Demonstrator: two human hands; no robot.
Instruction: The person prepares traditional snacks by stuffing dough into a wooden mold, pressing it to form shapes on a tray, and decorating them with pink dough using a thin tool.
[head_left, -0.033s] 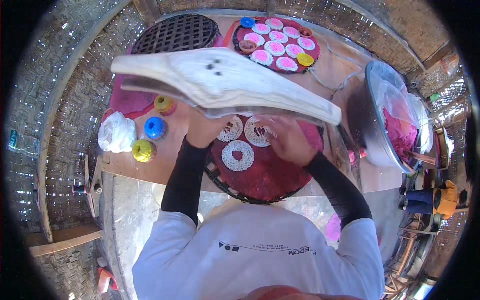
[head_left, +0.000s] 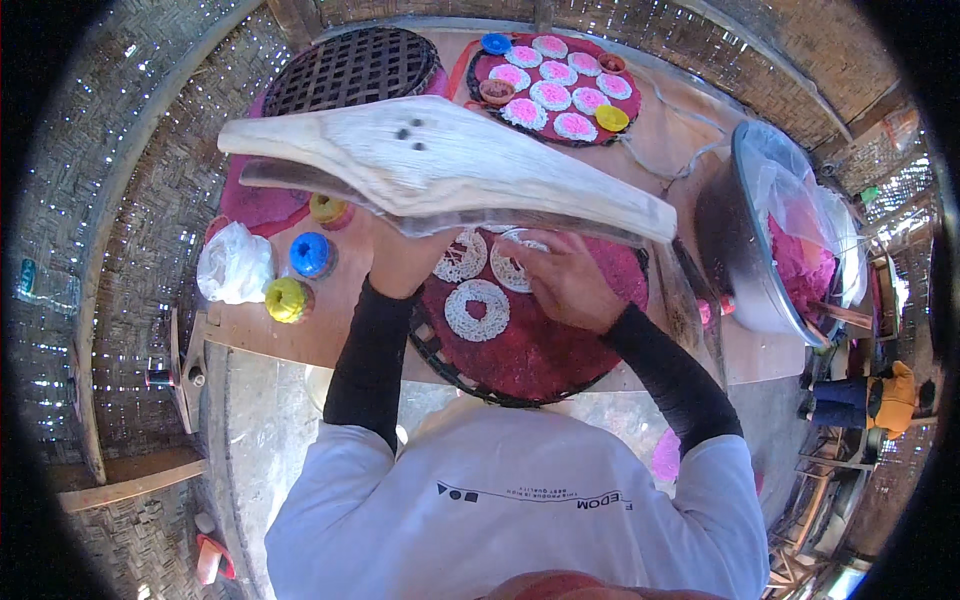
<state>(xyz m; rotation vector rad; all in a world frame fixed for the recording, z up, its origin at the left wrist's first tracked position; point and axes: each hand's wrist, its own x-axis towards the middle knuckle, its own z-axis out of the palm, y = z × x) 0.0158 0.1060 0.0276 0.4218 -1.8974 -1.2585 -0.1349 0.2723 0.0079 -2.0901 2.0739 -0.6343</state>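
A wide pale brim (head_left: 450, 165) crosses the view and hides my fingertips. Below it lies a round woven tray (head_left: 450, 365) covered with dark red cloth (head_left: 545, 350). Three white lacy noodle rings lie on the cloth: one in front (head_left: 477, 308), one behind it on the left (head_left: 460, 258), one on the right (head_left: 505, 270). My left hand (head_left: 400, 258) is curled at the tray's left rim, its fingers hidden under the brim. My right hand (head_left: 568, 282) bends over the right ring, fingers around what looks like a clear round cup (head_left: 522, 240).
A far tray (head_left: 480, 55) holds several pink-topped white rounds and small bowls. An empty dark lattice tray (head_left: 350, 65) is at back left. Blue (head_left: 311, 253) and yellow (head_left: 287, 298) caps and a white bag (head_left: 235, 262) sit left. A metal basin (head_left: 735, 250) stands right. Another person (head_left: 885, 395) is beyond.
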